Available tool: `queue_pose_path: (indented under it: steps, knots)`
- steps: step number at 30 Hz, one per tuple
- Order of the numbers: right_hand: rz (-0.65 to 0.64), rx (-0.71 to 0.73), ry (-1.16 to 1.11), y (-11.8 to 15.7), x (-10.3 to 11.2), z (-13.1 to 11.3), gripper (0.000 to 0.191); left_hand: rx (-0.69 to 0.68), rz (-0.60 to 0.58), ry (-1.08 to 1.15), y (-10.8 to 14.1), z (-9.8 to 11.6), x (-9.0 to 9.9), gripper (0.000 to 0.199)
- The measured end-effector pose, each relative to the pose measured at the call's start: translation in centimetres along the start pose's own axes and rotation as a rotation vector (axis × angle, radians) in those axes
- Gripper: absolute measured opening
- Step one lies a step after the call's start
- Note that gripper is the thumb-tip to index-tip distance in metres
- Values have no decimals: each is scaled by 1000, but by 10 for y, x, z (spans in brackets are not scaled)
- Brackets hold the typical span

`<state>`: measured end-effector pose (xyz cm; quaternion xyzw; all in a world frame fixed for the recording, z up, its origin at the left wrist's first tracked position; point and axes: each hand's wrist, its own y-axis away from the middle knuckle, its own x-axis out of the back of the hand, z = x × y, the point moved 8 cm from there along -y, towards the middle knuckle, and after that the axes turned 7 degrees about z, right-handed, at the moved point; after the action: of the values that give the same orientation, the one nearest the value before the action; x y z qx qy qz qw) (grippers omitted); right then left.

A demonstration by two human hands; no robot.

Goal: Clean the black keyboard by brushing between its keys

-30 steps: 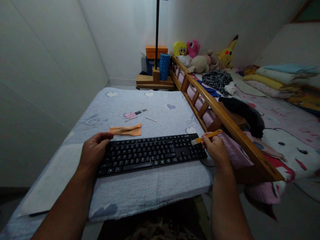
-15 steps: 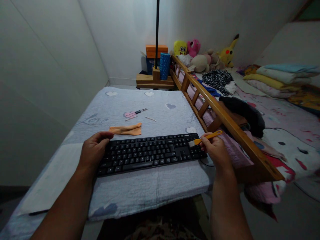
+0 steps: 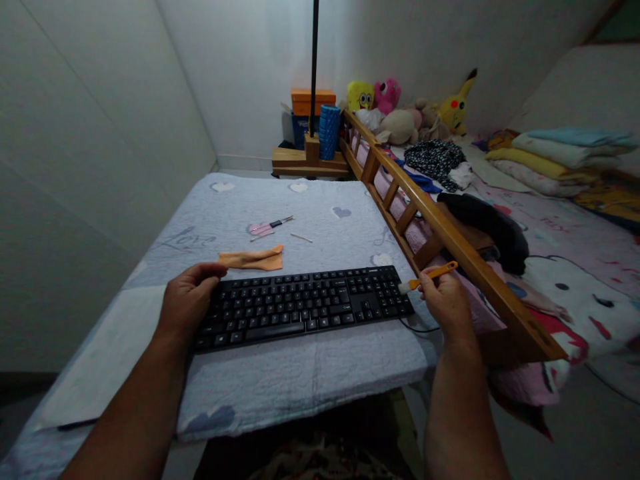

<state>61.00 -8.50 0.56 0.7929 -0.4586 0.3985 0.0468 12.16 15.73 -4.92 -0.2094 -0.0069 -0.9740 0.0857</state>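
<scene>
A black keyboard (image 3: 300, 303) lies across the cloth-covered table. My left hand (image 3: 190, 297) is closed on its left end, thumb and fingers at the upper left corner. Pinched in my right hand (image 3: 443, 293) is a small brush (image 3: 434, 272) with an orange-yellow handle. Its pale bristles are at the keyboard's right edge, beside the number keys. Just behind the keyboard lies an orange cloth (image 3: 253, 259). Farther back are tweezers with a dark grip (image 3: 277, 224) and a cotton swab (image 3: 301, 237).
A wooden bed rail (image 3: 440, 223) runs along the table's right side, close to my right hand. Beyond it are folded bedding, clothes and plush toys. A black pole (image 3: 315, 67) on a wooden base and a blue roller (image 3: 329, 132) stand behind the table.
My right hand has moved to the right with the brush, from over the number keys to the keyboard's right edge. My left hand has not visibly moved.
</scene>
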Motion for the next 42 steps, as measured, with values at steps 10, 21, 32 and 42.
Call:
queue_pose_path:
  steps: [10, 21, 32, 42]
  knots:
    - [-232, -89, -390, 26, -40, -25, 35, 1, -2, 15, 2, 2, -1, 32]
    - [8, -94, -100, 3, 2, 8, 34, -24, 3, 13, -1, 1, 0, 30]
    - [-337, -110, -425, 36, -39, -31, 35, 3, 5, 13, 1, -1, 0, 32]
    - [-120, -30, -59, 13, 4, -3, 29, -6, 7, -4, 2, 0, 0, 30]
